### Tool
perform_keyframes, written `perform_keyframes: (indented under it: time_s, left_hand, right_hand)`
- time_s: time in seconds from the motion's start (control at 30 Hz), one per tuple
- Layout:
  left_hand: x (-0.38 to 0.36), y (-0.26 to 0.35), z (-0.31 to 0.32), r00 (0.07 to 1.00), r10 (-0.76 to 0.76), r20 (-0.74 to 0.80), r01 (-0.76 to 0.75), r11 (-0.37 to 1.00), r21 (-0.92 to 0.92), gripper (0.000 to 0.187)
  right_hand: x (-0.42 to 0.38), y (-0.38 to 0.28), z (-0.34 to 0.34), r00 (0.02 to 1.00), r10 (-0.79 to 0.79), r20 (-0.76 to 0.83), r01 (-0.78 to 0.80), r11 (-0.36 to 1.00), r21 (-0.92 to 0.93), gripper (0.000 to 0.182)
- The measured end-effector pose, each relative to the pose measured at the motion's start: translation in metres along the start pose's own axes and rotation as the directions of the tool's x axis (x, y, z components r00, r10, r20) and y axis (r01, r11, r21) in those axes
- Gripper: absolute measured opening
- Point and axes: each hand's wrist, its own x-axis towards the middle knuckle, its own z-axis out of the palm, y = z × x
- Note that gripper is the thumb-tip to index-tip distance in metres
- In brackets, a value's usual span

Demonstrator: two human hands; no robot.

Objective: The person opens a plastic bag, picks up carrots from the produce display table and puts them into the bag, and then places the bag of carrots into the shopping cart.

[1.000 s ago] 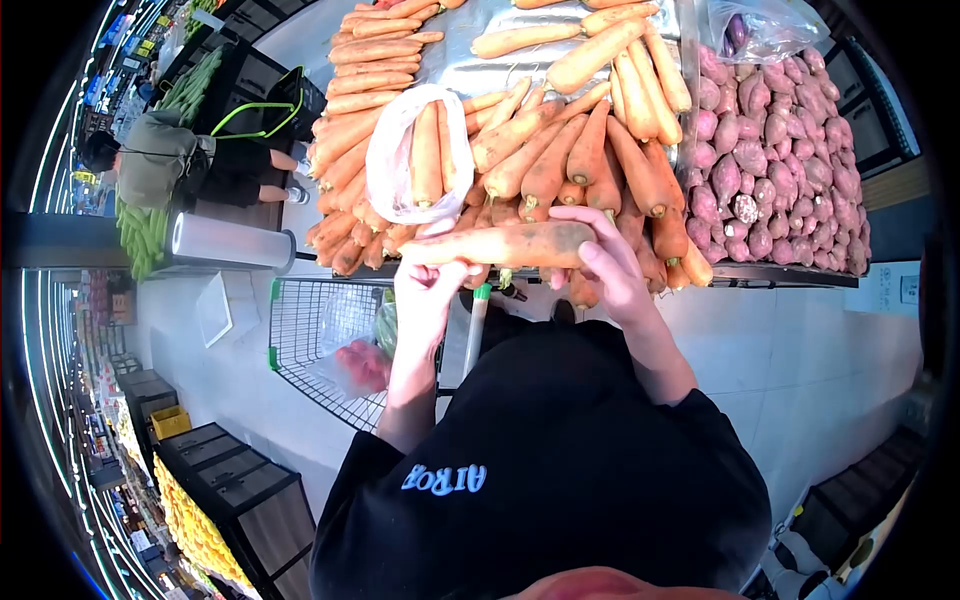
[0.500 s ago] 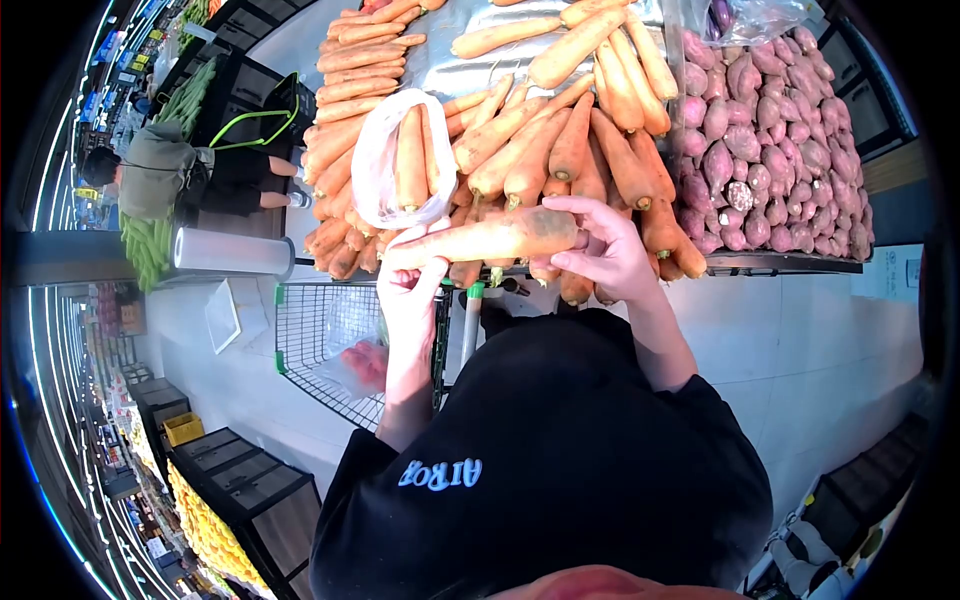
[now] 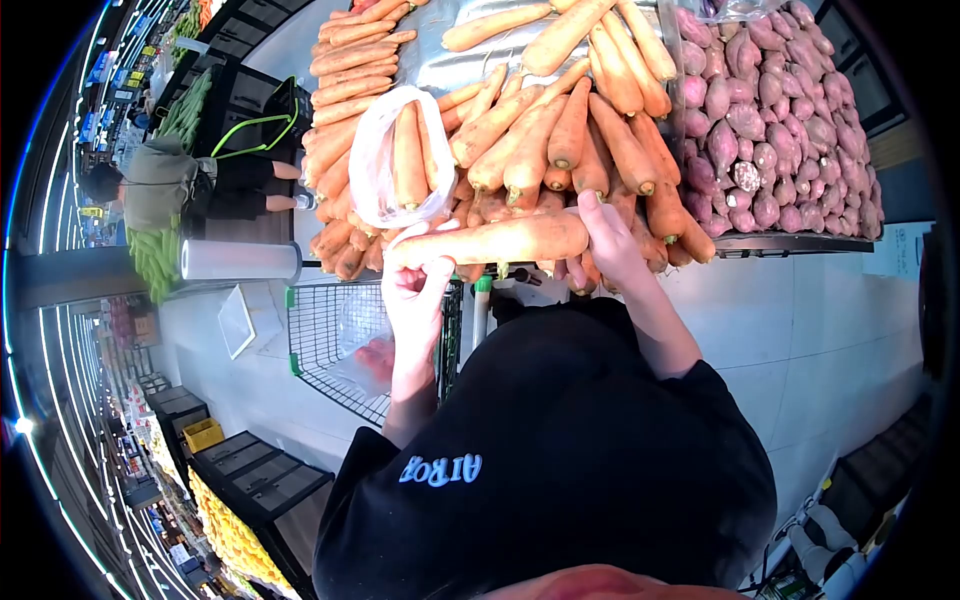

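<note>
A large carrot [image 3: 490, 241] lies level across both my hands, just in front of the carrot pile. Its narrow end is pinched by my left hand [image 3: 415, 285], thumb below and fingers behind. At the thick end, my right hand [image 3: 612, 245] is closed around it, thumb up over the top and fingertips showing underneath. Beyond my left hand, a white plastic bag [image 3: 366, 192] stands open on the heap with carrots [image 3: 409, 165] inside. The bag's near edge comes right down to my left fingers. Loose carrots [image 3: 567, 130] are heaped behind the held one.
Purple sweet potatoes [image 3: 745, 120] fill the bin to the right. A shopping cart [image 3: 325, 310] holding a clear bag of red produce [image 3: 375, 360] stands at lower left. A plastic bag roll [image 3: 240, 260] is at the left, and another person [image 3: 165, 185] stands beyond it.
The carrot has rolled in my hands, so the dark patch near its thick end no longer shows. My right thumb has moved up over that end. The view has shifted slightly.
</note>
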Motion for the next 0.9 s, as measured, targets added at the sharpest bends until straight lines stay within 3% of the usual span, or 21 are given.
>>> perform_keyframes:
  time_s: [0.07,0.17,0.2,0.3,0.37,0.47,0.53,0.57,0.6,0.63,0.67,0.7,0.8,0.9]
  left_hand:
    - [-0.001,0.005,0.008,1.000,0.006,-0.012,-0.006,1.000,-0.025,0.047]
    - [-0.003,0.008,0.008,0.997,-0.082,0.016,0.082,0.996,-0.018,0.047]
    - [-0.002,0.004,0.002,0.994,-0.107,0.012,0.107,0.994,0.030,0.047]
    - [-0.002,0.003,-0.010,0.991,-0.130,0.042,0.127,0.989,0.073,0.045]
    - [0.001,-0.004,-0.027,0.994,-0.109,0.003,0.107,0.984,0.139,0.044]
    - [0.005,-0.002,-0.036,0.981,0.048,-0.189,0.021,0.938,0.346,0.038]
    - [0.014,-0.010,-0.046,0.958,0.188,-0.217,-0.071,0.888,0.455,0.036]
    - [0.015,-0.013,-0.048,0.965,0.149,-0.215,-0.039,0.894,0.446,0.037]
    - [0.016,-0.013,-0.048,0.971,0.109,-0.211,-0.006,0.899,0.437,0.037]
    - [0.016,-0.012,-0.047,0.976,0.067,-0.207,0.029,0.903,0.429,0.038]
    - [0.017,-0.012,-0.046,0.986,0.014,-0.164,0.061,0.892,0.448,0.042]
    - [0.017,-0.012,-0.046,0.992,-0.036,-0.124,0.103,0.799,0.592,0.049]
    - [0.020,-0.025,-0.036,0.984,-0.170,-0.059,0.165,0.725,0.668,0.060]
    - [0.026,-0.033,-0.021,0.996,-0.082,0.016,0.049,0.726,0.686,0.060]
  right_hand:
    - [0.001,0.003,0.001,1.000,0.006,-0.005,-0.006,1.000,-0.005,0.040]
    - [0.002,0.000,0.011,0.994,-0.104,0.039,0.109,0.981,-0.158,0.041]
    - [0.002,-0.003,0.010,0.998,-0.040,0.043,0.044,0.995,-0.091,0.043]
    - [0.006,0.000,0.021,0.967,-0.254,-0.011,0.251,0.961,-0.114,0.044]
    - [0.009,0.001,0.020,0.957,-0.289,-0.036,0.283,0.953,-0.107,0.042]
    - [0.016,-0.007,0.035,0.934,-0.326,-0.146,0.318,0.945,-0.074,0.040]
    - [0.031,-0.010,0.040,0.841,-0.520,-0.149,0.404,0.788,-0.465,0.040]
    - [0.039,-0.012,0.043,0.783,-0.610,-0.120,0.412,0.653,-0.635,0.041]
    - [0.047,-0.013,0.048,0.793,-0.599,-0.115,0.366,0.618,-0.696,0.043]
    - [0.060,-0.007,0.052,0.719,-0.692,-0.065,0.374,0.464,-0.803,0.046]
    - [0.071,-0.007,0.056,0.707,-0.706,-0.031,0.363,0.401,-0.841,0.048]
    - [0.081,-0.005,0.061,0.697,-0.717,0.003,0.350,0.336,-0.874,0.049]
    - [0.112,0.015,0.067,0.775,-0.631,0.019,0.218,0.240,-0.946,0.049]
    - [0.142,0.043,0.071,0.726,-0.683,0.084,0.235,0.131,-0.963,0.045]
